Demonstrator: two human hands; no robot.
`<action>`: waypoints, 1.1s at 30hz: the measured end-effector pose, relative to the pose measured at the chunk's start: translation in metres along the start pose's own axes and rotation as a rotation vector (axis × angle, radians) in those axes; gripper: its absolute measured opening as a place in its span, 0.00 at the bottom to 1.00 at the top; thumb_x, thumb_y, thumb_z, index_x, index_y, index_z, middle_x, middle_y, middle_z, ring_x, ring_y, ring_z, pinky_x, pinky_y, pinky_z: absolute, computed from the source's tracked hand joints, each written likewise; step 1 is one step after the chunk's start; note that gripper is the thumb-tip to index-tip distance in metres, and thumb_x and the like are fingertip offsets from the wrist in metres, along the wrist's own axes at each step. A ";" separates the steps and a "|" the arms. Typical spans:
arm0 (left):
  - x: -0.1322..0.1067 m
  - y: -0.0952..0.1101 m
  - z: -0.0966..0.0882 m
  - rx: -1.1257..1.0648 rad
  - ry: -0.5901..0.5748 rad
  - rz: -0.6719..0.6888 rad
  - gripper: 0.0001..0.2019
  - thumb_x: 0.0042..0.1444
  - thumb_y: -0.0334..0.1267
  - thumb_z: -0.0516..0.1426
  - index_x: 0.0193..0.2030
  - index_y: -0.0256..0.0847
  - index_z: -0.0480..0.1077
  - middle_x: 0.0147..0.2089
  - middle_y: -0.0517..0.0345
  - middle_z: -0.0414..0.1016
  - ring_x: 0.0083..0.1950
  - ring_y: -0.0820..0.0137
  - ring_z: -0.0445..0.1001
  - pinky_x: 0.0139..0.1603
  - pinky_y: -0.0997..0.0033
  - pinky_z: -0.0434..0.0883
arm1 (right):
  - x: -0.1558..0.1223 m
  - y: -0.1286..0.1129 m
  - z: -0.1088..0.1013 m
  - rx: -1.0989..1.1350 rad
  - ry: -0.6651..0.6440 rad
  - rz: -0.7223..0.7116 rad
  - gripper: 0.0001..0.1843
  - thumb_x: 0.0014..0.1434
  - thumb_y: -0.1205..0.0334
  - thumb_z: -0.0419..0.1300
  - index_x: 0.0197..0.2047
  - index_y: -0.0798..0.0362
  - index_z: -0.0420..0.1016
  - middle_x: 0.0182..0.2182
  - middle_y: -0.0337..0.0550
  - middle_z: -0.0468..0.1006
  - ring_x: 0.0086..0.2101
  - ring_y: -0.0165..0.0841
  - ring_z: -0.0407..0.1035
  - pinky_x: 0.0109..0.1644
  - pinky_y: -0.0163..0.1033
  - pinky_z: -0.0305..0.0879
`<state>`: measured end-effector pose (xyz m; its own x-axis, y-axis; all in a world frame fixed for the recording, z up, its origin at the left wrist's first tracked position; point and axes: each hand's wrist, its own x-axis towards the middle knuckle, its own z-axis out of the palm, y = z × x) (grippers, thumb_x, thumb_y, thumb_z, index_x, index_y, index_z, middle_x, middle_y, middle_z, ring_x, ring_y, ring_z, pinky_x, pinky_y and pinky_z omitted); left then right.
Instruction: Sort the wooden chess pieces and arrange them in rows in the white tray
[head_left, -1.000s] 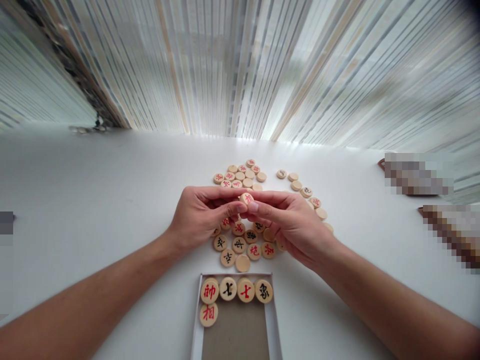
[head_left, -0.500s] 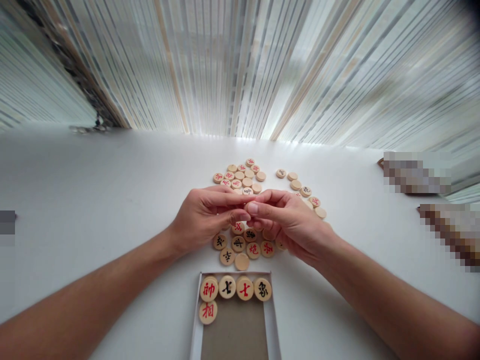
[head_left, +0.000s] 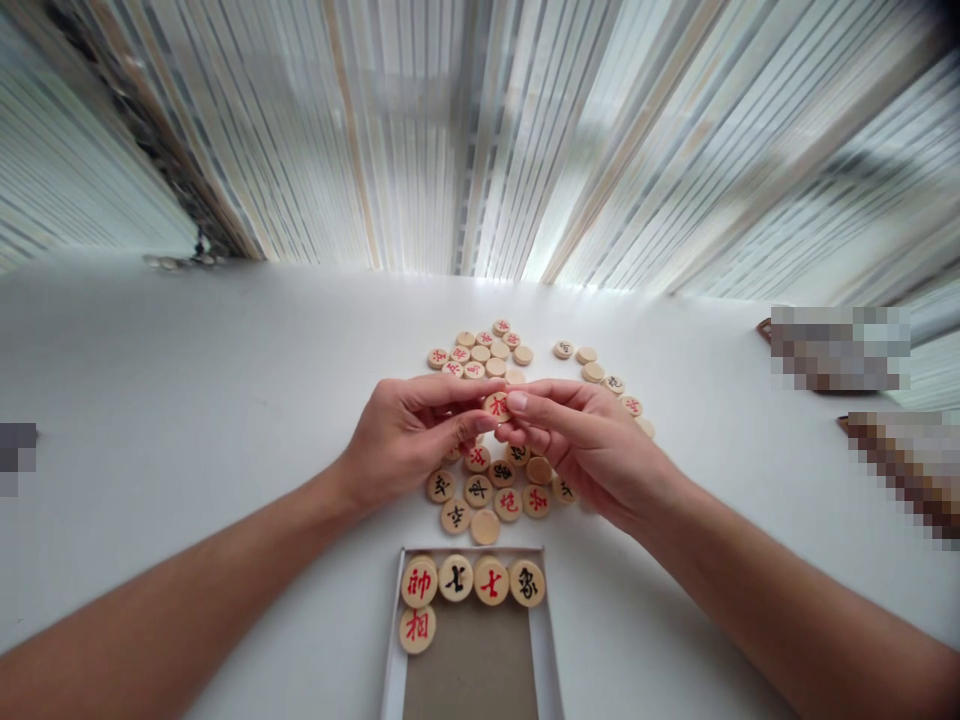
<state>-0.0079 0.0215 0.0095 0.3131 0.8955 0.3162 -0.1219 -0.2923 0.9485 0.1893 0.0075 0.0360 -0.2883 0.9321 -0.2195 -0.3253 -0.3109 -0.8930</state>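
Observation:
Between the fingertips of my left hand (head_left: pixel 412 425) and my right hand (head_left: pixel 589 430) is a round wooden xiangqi piece (head_left: pixel 497 406) with a red character on its face. Both hands are closed on it, above the loose pieces. Below them, a shallow white-walled box (head_left: pixel 471 665) has a row of pieces along its far wall: a red-marked piece (head_left: pixel 419 581), a black one (head_left: pixel 456 578), a red one (head_left: pixel 491 581) and another black one (head_left: pixel 527 582). A red-marked piece (head_left: pixel 417 629) sits below the row's left end.
Several loose pieces lie spread on the white table (head_left: pixel 225 400), some face down, like the plain piece (head_left: pixel 484 526) near the box. Striped curtains (head_left: pixel 420 140) hang behind the table. Two blurred-out objects with brown edges (head_left: pixel 892 470) stand at the right.
The held piece has been turned, so its red character now faces me. Both hands stay in nearly the same place, and the pieces in the box have not moved.

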 end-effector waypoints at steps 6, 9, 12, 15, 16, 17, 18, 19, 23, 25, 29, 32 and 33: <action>0.001 0.000 -0.002 0.040 0.017 -0.053 0.16 0.58 0.38 0.71 0.53 0.41 0.85 0.47 0.47 0.88 0.45 0.62 0.87 0.44 0.69 0.86 | 0.001 0.004 -0.002 -0.059 0.011 -0.023 0.15 0.50 0.57 0.80 0.42 0.50 0.90 0.39 0.45 0.89 0.39 0.34 0.83 0.54 0.43 0.79; 0.002 0.000 -0.003 0.054 0.011 -0.053 0.16 0.59 0.39 0.70 0.53 0.41 0.84 0.52 0.46 0.87 0.51 0.58 0.87 0.51 0.65 0.86 | 0.000 0.005 -0.004 -0.113 0.007 -0.029 0.20 0.49 0.57 0.81 0.46 0.49 0.89 0.42 0.47 0.89 0.40 0.35 0.82 0.50 0.41 0.80; 0.002 0.000 -0.003 0.062 0.009 -0.072 0.17 0.60 0.39 0.70 0.56 0.40 0.83 0.54 0.45 0.86 0.49 0.58 0.87 0.47 0.64 0.87 | -0.001 0.005 -0.004 -0.154 0.024 -0.047 0.22 0.47 0.57 0.82 0.46 0.50 0.89 0.39 0.46 0.89 0.33 0.33 0.82 0.41 0.38 0.81; 0.002 0.000 -0.003 0.058 -0.012 -0.072 0.17 0.59 0.38 0.70 0.55 0.39 0.83 0.52 0.45 0.86 0.47 0.58 0.88 0.47 0.63 0.87 | -0.002 0.006 -0.002 -0.206 0.060 -0.068 0.20 0.46 0.56 0.82 0.42 0.52 0.89 0.32 0.45 0.88 0.27 0.33 0.81 0.32 0.35 0.81; 0.002 0.000 -0.003 0.057 -0.026 -0.069 0.17 0.60 0.38 0.70 0.55 0.39 0.83 0.52 0.45 0.87 0.46 0.59 0.88 0.48 0.63 0.86 | -0.003 0.006 -0.001 -0.224 0.078 -0.070 0.20 0.45 0.56 0.83 0.41 0.52 0.88 0.30 0.45 0.87 0.26 0.34 0.81 0.30 0.35 0.80; 0.002 0.000 -0.003 0.059 -0.043 -0.065 0.17 0.60 0.38 0.70 0.55 0.40 0.83 0.51 0.45 0.87 0.45 0.60 0.88 0.48 0.64 0.86 | -0.003 0.006 0.000 -0.236 0.095 -0.067 0.20 0.44 0.56 0.83 0.40 0.53 0.88 0.29 0.44 0.86 0.25 0.35 0.81 0.28 0.35 0.80; 0.002 -0.001 -0.003 0.062 -0.057 -0.062 0.17 0.60 0.38 0.69 0.55 0.40 0.83 0.51 0.45 0.87 0.45 0.60 0.88 0.48 0.64 0.86 | -0.003 0.006 0.001 -0.242 0.105 -0.060 0.21 0.42 0.57 0.83 0.39 0.53 0.87 0.27 0.44 0.86 0.24 0.35 0.81 0.26 0.35 0.79; 0.002 -0.001 -0.002 0.067 -0.067 -0.058 0.17 0.60 0.38 0.69 0.55 0.40 0.83 0.52 0.45 0.87 0.46 0.60 0.88 0.49 0.65 0.86 | -0.003 0.006 0.002 -0.239 0.107 -0.049 0.21 0.41 0.57 0.84 0.38 0.53 0.86 0.26 0.43 0.85 0.23 0.35 0.81 0.25 0.35 0.79; -0.001 -0.001 -0.001 0.097 -0.072 -0.018 0.17 0.59 0.35 0.69 0.56 0.40 0.83 0.52 0.45 0.87 0.47 0.59 0.88 0.45 0.67 0.86 | -0.002 0.004 0.003 -0.184 0.054 0.005 0.21 0.40 0.56 0.84 0.35 0.54 0.84 0.24 0.43 0.85 0.23 0.35 0.80 0.24 0.33 0.78; -0.002 0.001 -0.001 0.118 -0.101 0.004 0.16 0.60 0.32 0.68 0.56 0.40 0.83 0.47 0.47 0.88 0.42 0.62 0.88 0.41 0.71 0.86 | -0.001 0.004 0.002 -0.169 0.025 0.038 0.22 0.39 0.54 0.84 0.32 0.55 0.82 0.24 0.43 0.85 0.21 0.33 0.79 0.22 0.32 0.76; -0.002 0.004 0.000 0.142 -0.141 0.052 0.16 0.60 0.28 0.67 0.54 0.41 0.84 0.42 0.51 0.89 0.40 0.65 0.87 0.39 0.76 0.84 | -0.001 0.006 0.000 -0.171 -0.030 0.056 0.23 0.39 0.54 0.84 0.28 0.54 0.77 0.21 0.38 0.82 0.16 0.31 0.75 0.17 0.30 0.72; -0.002 0.004 0.001 0.131 -0.128 0.052 0.16 0.59 0.25 0.67 0.53 0.42 0.85 0.43 0.52 0.89 0.41 0.66 0.87 0.39 0.77 0.84 | -0.003 0.006 -0.001 -0.175 -0.056 0.034 0.22 0.43 0.54 0.83 0.28 0.53 0.76 0.20 0.37 0.81 0.16 0.31 0.75 0.16 0.30 0.71; -0.002 0.004 0.000 0.117 -0.130 0.045 0.16 0.59 0.25 0.67 0.53 0.42 0.85 0.42 0.52 0.89 0.40 0.66 0.87 0.39 0.78 0.83 | -0.003 0.006 0.000 -0.181 -0.061 0.024 0.22 0.44 0.53 0.83 0.28 0.53 0.76 0.20 0.37 0.81 0.16 0.31 0.75 0.16 0.30 0.71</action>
<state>-0.0088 0.0183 0.0126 0.4301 0.8316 0.3512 -0.0310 -0.3752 0.9264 0.1887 0.0026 0.0316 -0.3498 0.9100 -0.2225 -0.1521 -0.2895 -0.9450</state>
